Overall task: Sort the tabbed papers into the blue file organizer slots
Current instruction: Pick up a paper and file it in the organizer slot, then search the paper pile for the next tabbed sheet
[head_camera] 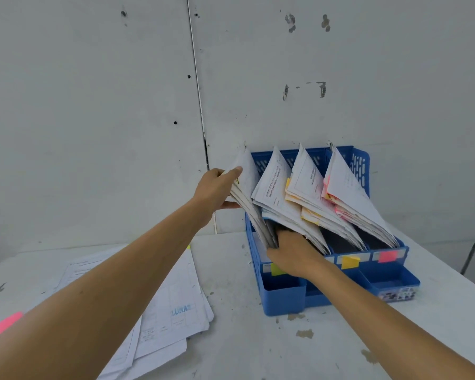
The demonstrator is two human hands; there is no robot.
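left hand [217, 190] pinches top of paper bundle [247, 198], right hand [291, 256] grips its low end at leftmost slot of blue organizer [359, 165]. bundle's long axis leans far-left from slot, right hand nearer slot.

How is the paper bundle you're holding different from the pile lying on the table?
The held bundle stands slanted in the blue file organizer's leftmost slot; the table pile lies flat. The left hand grips the bundle's top and the right hand its lower part; no hand touches the pile. The bundle's sheets are pressed together, the pile's fanned apart. Both are white paper.
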